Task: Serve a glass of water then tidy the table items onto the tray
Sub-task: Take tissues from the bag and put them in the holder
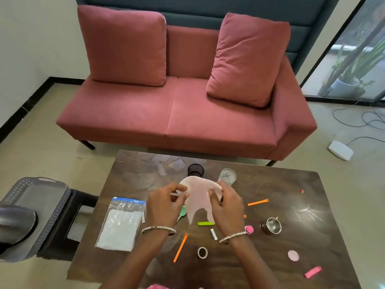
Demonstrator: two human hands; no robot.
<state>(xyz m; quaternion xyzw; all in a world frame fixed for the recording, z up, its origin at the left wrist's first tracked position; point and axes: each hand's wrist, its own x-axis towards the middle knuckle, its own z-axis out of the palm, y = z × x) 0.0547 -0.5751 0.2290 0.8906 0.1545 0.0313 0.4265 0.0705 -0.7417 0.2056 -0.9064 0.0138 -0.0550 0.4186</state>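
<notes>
1. Two hands, both pinching the pink cloth (pixel 199 197) at its top edge: your left hand (pixel 164 205) on the left corner, right hand (pixel 227 207) on the right. The cloth hangs over mid-table, long axis running down the frame.
2. Tray (pixel 60 207) sits at the left of the frame, off the table's (pixel 281 184) left edge. Left hand is nearer.
3. Zip bag (pixel 121 224) lies between hands and tray; carry over it.
4. Glass (pixel 227 176) stands just above the right hand, black cup (pixel 195 170) near it. Green spoon (pixel 181 212) and green clip (pixel 205 223) lie under the cloth. Likely lift clear before swinging left.
</notes>
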